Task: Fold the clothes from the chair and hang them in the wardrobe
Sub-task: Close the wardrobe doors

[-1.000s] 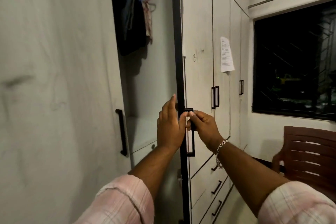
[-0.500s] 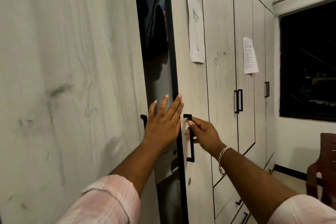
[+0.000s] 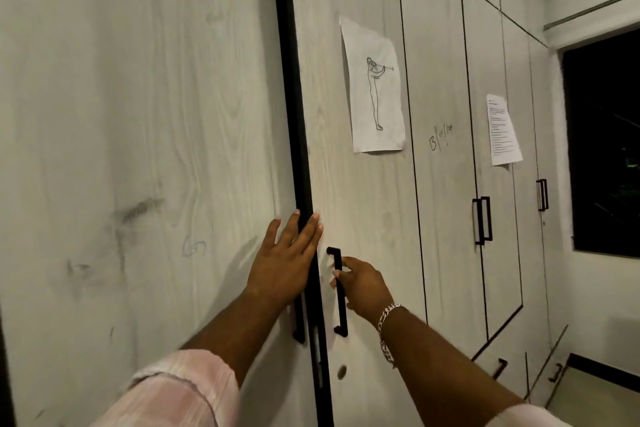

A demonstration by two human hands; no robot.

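Reading "B" scrawled (image 3: 440,139) on wardrobe door (image 3: 446,218)

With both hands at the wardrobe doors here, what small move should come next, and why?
Probably let go. The left hand presses flat across the dark seam where the pale wood-grain wardrobe doors meet, no gap shows, and the right hand holds the black bar handle.

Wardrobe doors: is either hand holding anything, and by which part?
The right hand grips the black door handle near its upper half. The left hand holds nothing, pressing flat across the door seam.
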